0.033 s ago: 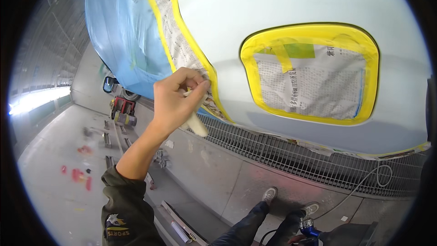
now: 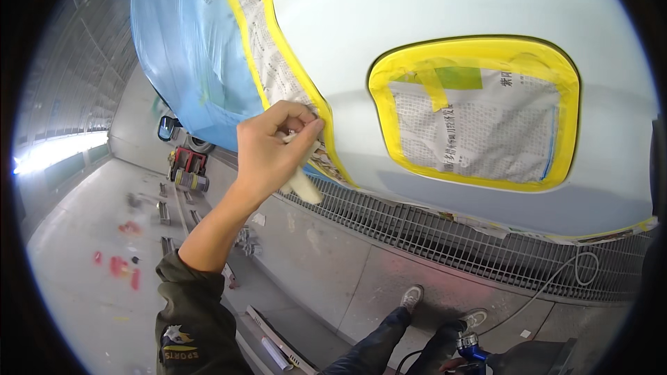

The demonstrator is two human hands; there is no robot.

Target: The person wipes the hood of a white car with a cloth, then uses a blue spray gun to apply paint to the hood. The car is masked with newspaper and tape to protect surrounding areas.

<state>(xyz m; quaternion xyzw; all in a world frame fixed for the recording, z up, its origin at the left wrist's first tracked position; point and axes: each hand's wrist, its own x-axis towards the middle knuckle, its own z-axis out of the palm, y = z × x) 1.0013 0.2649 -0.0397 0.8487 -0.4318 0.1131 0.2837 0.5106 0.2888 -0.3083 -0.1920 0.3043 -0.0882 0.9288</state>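
Note:
My left hand (image 2: pixel 267 149) is raised to a pale blue-white car body panel (image 2: pixel 389 21). Its fingers pinch a cream-coloured strip or cloth (image 2: pixel 303 182) against the yellow masking tape (image 2: pixel 278 48) that runs down the panel's left edge. Newspaper and blue plastic sheeting (image 2: pixel 187 55) cover the area left of that tape. At the bottom edge a dark sleeve (image 2: pixel 531 360) reaches a blue spray tool (image 2: pixel 471 348) with a hose. My right hand is barely visible there and its grip is unclear.
A rounded opening masked with newspaper (image 2: pixel 479 128) and framed in yellow tape sits right of my hand. Below the car runs a metal floor grating (image 2: pixel 431 229). My legs and sneakers (image 2: pixel 411 298) stand on the grey floor. Cans and a red trolley (image 2: pixel 187 167) stand far left.

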